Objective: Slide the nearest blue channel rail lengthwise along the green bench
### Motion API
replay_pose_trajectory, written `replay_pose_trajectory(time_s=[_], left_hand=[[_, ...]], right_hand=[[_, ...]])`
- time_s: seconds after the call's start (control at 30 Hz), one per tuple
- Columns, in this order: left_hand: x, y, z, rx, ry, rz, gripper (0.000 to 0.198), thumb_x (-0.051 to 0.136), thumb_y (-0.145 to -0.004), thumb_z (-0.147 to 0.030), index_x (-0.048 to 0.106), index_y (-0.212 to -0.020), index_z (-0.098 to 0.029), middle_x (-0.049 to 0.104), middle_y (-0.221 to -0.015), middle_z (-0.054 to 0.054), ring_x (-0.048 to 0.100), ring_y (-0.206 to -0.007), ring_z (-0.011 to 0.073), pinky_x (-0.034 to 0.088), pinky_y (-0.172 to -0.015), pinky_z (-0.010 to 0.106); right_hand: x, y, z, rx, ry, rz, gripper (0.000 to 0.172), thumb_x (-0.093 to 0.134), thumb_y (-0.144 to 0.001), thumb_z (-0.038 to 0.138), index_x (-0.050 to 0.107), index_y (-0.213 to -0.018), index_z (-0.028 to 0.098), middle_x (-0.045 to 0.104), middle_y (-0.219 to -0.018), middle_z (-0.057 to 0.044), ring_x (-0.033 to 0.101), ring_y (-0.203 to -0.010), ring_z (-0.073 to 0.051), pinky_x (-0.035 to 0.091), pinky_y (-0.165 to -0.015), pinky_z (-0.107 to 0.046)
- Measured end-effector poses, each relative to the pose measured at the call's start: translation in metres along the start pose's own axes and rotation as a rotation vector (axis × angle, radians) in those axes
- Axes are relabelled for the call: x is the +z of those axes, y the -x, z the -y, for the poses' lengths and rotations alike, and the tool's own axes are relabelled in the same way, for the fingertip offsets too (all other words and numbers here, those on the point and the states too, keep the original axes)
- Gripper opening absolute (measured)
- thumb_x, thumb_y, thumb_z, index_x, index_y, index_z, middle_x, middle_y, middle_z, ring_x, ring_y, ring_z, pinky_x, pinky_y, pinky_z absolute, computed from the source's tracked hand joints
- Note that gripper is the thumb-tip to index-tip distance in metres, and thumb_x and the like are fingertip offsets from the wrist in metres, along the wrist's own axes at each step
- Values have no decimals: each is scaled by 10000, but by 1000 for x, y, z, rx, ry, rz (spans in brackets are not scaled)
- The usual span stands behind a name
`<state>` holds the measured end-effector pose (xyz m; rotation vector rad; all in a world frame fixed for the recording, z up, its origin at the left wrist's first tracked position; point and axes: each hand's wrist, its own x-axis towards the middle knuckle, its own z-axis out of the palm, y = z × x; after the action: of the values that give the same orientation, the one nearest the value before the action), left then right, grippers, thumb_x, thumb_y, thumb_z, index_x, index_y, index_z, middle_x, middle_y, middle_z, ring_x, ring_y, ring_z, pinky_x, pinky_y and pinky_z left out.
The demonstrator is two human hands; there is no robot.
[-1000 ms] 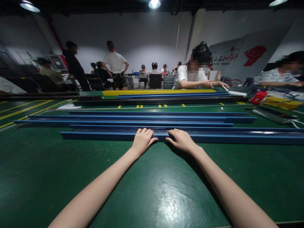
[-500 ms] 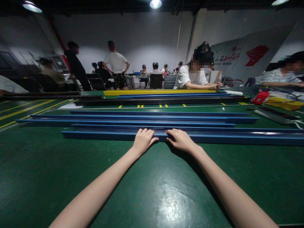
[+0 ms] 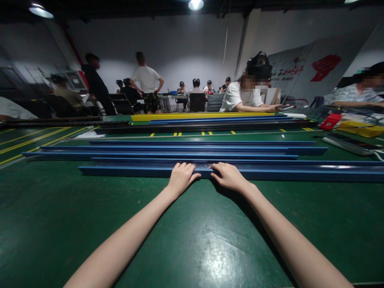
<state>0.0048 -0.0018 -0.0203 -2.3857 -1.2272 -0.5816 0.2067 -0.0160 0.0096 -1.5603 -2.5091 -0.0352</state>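
Observation:
A long blue U-shaped channel lies nearest to me across the green table. My left hand grips its near wall, fingers over the top edge and thumb along the front face. A short way to the right, my right hand holds the same wall, its fingertips hooked over the edge. Inside the channel, between my hands, there is a bright glint I cannot make out. Just behind it lie more blue channels, roughly parallel to it.
Farther back stretch a black bar and a yellow bar. At the right are a phone-like device, a red object and a yellow one. Across the table a person leans on it; other people are behind.
My hands keep their hold on the channel in the same place. The view has shifted very slightly. Across the table, the person's hand and the flat thing in it have moved a little.

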Motion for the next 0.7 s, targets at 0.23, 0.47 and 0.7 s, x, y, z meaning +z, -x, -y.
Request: replay_pose_trajectory(time_s=[0.23,0.47,0.7], left_hand=[[-1,0,0,-2,-1,18,330,419,-851,-457,560,-837,-159,637,-809,53,536,-765,188,287,-651,303],[0,0,0,-5,1,17,330,425,-849,-459,561,-840,-158,641,-801,52,546,-748,187,288,-647,302],[0,0,0,-6,-8,10,324,431,-847,-459,562,-854,-162,639,-778,49,553,-737,183,294,-644,298]], right_hand=[[-1,1,1,13,-10,10,278,433,-854,309,559,-1074,196,625,-1013,-87,564,-932,-178,359,-760,-249],[-1,1,1,9,-27,17,294,425,-858,314,553,-1094,195,623,-1037,-89,559,-969,-183,368,-787,-257],[3,1,-2,-15,-47,-14,317,433,-850,308,546,-1121,190,606,-1091,-94,542,-1020,-185,378,-827,-269]])
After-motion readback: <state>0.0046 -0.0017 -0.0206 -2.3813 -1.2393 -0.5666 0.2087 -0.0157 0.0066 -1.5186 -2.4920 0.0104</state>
